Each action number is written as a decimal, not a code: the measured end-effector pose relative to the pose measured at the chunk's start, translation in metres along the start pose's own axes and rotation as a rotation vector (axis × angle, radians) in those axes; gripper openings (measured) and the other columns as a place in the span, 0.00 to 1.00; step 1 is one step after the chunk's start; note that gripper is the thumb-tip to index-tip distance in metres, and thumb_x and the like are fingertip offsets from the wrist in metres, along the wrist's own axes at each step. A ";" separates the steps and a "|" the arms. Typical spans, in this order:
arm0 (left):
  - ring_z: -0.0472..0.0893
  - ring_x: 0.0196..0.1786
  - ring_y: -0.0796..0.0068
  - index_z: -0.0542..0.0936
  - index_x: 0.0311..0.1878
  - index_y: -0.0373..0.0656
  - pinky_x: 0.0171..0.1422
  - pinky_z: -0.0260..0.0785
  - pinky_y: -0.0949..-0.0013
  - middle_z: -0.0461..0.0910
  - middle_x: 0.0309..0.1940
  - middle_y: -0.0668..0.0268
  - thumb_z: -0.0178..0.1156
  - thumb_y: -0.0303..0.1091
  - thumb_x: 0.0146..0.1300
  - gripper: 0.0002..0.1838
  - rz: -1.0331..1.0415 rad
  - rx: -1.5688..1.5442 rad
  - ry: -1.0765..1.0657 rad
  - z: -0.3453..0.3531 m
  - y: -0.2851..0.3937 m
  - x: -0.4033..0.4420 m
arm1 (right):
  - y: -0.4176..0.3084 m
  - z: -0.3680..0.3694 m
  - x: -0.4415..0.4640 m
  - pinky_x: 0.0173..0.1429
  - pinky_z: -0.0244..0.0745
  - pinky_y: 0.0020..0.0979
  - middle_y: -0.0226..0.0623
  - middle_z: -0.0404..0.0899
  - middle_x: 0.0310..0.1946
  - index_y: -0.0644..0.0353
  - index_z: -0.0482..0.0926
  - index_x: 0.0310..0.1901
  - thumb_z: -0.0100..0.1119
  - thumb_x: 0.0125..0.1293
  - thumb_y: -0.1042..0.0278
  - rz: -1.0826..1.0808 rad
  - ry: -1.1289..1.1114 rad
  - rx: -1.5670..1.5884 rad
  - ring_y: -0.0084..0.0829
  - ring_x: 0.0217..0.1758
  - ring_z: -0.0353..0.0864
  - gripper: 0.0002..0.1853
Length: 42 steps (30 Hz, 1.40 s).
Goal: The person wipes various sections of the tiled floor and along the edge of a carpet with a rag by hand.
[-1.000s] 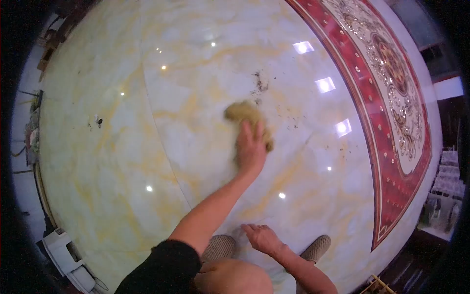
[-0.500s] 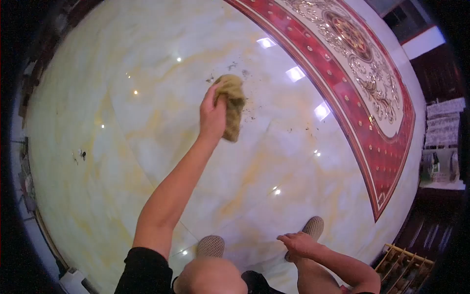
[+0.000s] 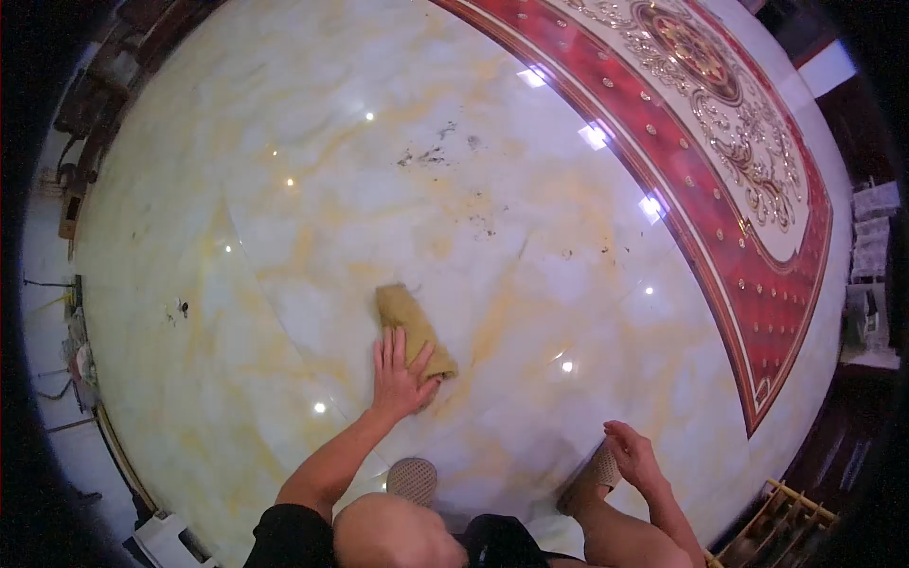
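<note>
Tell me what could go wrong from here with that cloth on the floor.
The left hand lies on the folded cloth; if the cloth passes over the dark marks, it may smear them. The small dark bits lie well off to the left and might be missed. The floor looks glossy, so the left slipper could slide if weight shifts.

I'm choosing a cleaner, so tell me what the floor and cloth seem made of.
The floor looks like polished tile or stone: glossy, veined, with mirrored lights and thin seams. The cloth seems a matt textile, judging by its dull surface and soft edges; the fibre is unclear.
</note>
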<state>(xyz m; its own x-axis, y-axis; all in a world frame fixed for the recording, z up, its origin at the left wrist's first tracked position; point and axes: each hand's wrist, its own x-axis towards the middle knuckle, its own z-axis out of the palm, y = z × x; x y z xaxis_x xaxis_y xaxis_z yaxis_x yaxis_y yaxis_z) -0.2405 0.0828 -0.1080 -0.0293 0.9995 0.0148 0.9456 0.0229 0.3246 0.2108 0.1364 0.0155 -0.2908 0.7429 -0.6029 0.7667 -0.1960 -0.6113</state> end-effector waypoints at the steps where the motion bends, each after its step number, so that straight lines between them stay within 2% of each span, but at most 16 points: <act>1: 0.49 0.73 0.33 0.68 0.69 0.57 0.74 0.43 0.35 0.47 0.74 0.43 0.66 0.53 0.55 0.38 0.000 0.030 0.007 -0.002 0.001 0.020 | 0.003 -0.002 -0.002 0.58 0.75 0.39 0.44 0.81 0.49 0.56 0.76 0.56 0.54 0.67 0.73 0.021 0.019 0.038 0.44 0.54 0.80 0.16; 4: 0.49 0.74 0.34 0.66 0.71 0.57 0.73 0.44 0.35 0.48 0.73 0.42 0.66 0.51 0.56 0.39 -0.036 0.032 0.120 0.013 0.011 0.096 | 0.002 -0.003 -0.011 0.57 0.75 0.38 0.45 0.81 0.49 0.57 0.76 0.55 0.54 0.67 0.73 0.110 0.065 0.140 0.45 0.53 0.81 0.15; 8: 0.63 0.65 0.39 0.73 0.64 0.54 0.70 0.58 0.47 0.60 0.66 0.43 0.64 0.40 0.59 0.28 -0.011 -0.020 0.110 0.014 0.016 0.253 | 0.010 0.007 -0.010 0.56 0.75 0.38 0.45 0.82 0.48 0.59 0.77 0.54 0.55 0.68 0.72 0.034 0.094 0.144 0.45 0.51 0.82 0.14; 10: 0.68 0.60 0.42 0.74 0.62 0.52 0.66 0.63 0.51 0.66 0.60 0.45 0.62 0.36 0.60 0.25 0.028 -0.034 0.320 -0.011 0.024 0.317 | 0.010 0.004 -0.010 0.56 0.75 0.38 0.46 0.82 0.47 0.59 0.76 0.55 0.55 0.68 0.71 -0.008 0.112 0.105 0.45 0.51 0.82 0.15; 12: 0.69 0.59 0.42 0.74 0.61 0.51 0.65 0.64 0.52 0.68 0.58 0.45 0.60 0.36 0.61 0.23 0.016 -0.342 0.403 -0.061 0.048 0.346 | 0.017 0.005 -0.012 0.56 0.75 0.39 0.46 0.82 0.47 0.59 0.76 0.55 0.55 0.68 0.70 -0.044 0.124 0.107 0.44 0.51 0.82 0.15; 15: 0.71 0.55 0.42 0.75 0.61 0.50 0.62 0.66 0.51 0.71 0.54 0.44 0.57 0.39 0.63 0.22 0.229 -0.420 0.464 -0.089 0.045 0.363 | 0.028 0.005 0.000 0.56 0.76 0.38 0.46 0.82 0.48 0.58 0.76 0.55 0.55 0.68 0.69 -0.051 0.105 0.167 0.44 0.52 0.82 0.15; 17: 0.77 0.50 0.48 0.75 0.60 0.49 0.57 0.71 0.52 0.76 0.47 0.48 0.54 0.41 0.66 0.20 -0.013 -0.265 0.077 -0.079 0.029 0.365 | 0.006 -0.004 0.009 0.56 0.76 0.37 0.46 0.81 0.50 0.59 0.75 0.56 0.54 0.68 0.69 -0.005 0.069 0.224 0.44 0.52 0.82 0.16; 19: 0.81 0.46 0.60 0.76 0.58 0.45 0.51 0.74 0.57 0.81 0.44 0.56 0.49 0.43 0.70 0.19 -0.263 -0.648 0.008 -0.117 0.080 0.334 | -0.007 -0.014 0.027 0.55 0.77 0.36 0.46 0.81 0.50 0.60 0.74 0.57 0.53 0.69 0.68 -0.048 0.055 0.219 0.42 0.51 0.83 0.16; 21: 0.82 0.46 0.70 0.76 0.57 0.43 0.51 0.75 0.62 0.82 0.46 0.62 0.45 0.46 0.74 0.20 -0.492 -1.144 -0.017 -0.110 0.097 0.312 | -0.013 -0.015 0.044 0.55 0.77 0.35 0.45 0.81 0.51 0.60 0.73 0.59 0.53 0.70 0.66 -0.116 0.030 0.238 0.39 0.51 0.83 0.18; 23: 0.82 0.47 0.70 0.75 0.58 0.42 0.53 0.76 0.62 0.82 0.49 0.64 0.44 0.48 0.75 0.22 -0.638 -1.611 -0.283 -0.093 0.102 0.283 | -0.015 -0.019 0.064 0.55 0.77 0.35 0.44 0.80 0.53 0.59 0.72 0.60 0.52 0.71 0.65 -0.210 -0.009 0.293 0.38 0.53 0.82 0.18; 27: 0.78 0.57 0.65 0.71 0.62 0.38 0.64 0.71 0.58 0.77 0.57 0.59 0.41 0.43 0.75 0.22 -0.594 -2.027 -0.664 -0.079 0.157 0.227 | -0.033 -0.027 0.101 0.59 0.74 0.40 0.40 0.77 0.57 0.58 0.69 0.64 0.55 0.71 0.58 -0.123 -0.147 0.958 0.34 0.55 0.79 0.23; 30: 0.78 0.57 0.65 0.71 0.63 0.39 0.63 0.71 0.58 0.78 0.57 0.59 0.41 0.45 0.75 0.23 -0.750 -1.950 -0.795 -0.069 0.199 0.200 | -0.033 -0.030 0.115 0.59 0.73 0.43 0.40 0.75 0.59 0.57 0.68 0.64 0.57 0.70 0.55 -0.066 -0.246 1.450 0.34 0.57 0.78 0.25; 32: 0.78 0.56 0.66 0.71 0.64 0.41 0.63 0.70 0.59 0.78 0.57 0.60 0.41 0.46 0.75 0.24 -0.790 -1.825 -0.711 -0.047 0.209 0.191 | -0.036 -0.040 0.119 0.59 0.73 0.44 0.39 0.76 0.58 0.56 0.69 0.62 0.57 0.69 0.53 -0.118 -0.230 1.722 0.33 0.57 0.77 0.24; 36: 0.79 0.55 0.66 0.73 0.62 0.42 0.59 0.69 0.62 0.79 0.55 0.62 0.43 0.47 0.74 0.23 -0.804 -1.487 -0.406 -0.014 0.224 0.176 | 0.001 -0.046 0.128 0.55 0.75 0.45 0.32 0.78 0.53 0.55 0.70 0.58 0.56 0.70 0.61 -0.054 0.060 1.474 0.30 0.55 0.78 0.18; 39: 0.79 0.53 0.65 0.76 0.59 0.40 0.58 0.69 0.63 0.81 0.51 0.61 0.41 0.48 0.75 0.24 -0.744 -1.036 -0.165 0.010 0.249 0.173 | 0.027 -0.041 0.128 0.50 0.79 0.41 0.32 0.77 0.53 0.55 0.68 0.61 0.53 0.71 0.65 0.091 0.098 1.443 0.30 0.55 0.78 0.18; 42: 0.79 0.51 0.66 0.77 0.55 0.37 0.56 0.68 0.66 0.82 0.48 0.57 0.40 0.47 0.75 0.25 -0.666 -0.725 -0.073 0.013 0.284 0.181 | 0.032 -0.049 0.105 0.46 0.81 0.37 0.33 0.74 0.56 0.55 0.63 0.66 0.52 0.72 0.67 0.109 0.135 1.464 0.31 0.54 0.78 0.22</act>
<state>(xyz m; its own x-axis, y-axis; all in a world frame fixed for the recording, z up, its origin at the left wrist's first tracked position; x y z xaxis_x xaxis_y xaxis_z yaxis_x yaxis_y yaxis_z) 0.0272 0.2708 -0.0250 -0.4404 0.7870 -0.4320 0.3151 0.5861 0.7464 0.2328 0.2396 -0.0426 -0.1536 0.7188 -0.6780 -0.4916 -0.6508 -0.5786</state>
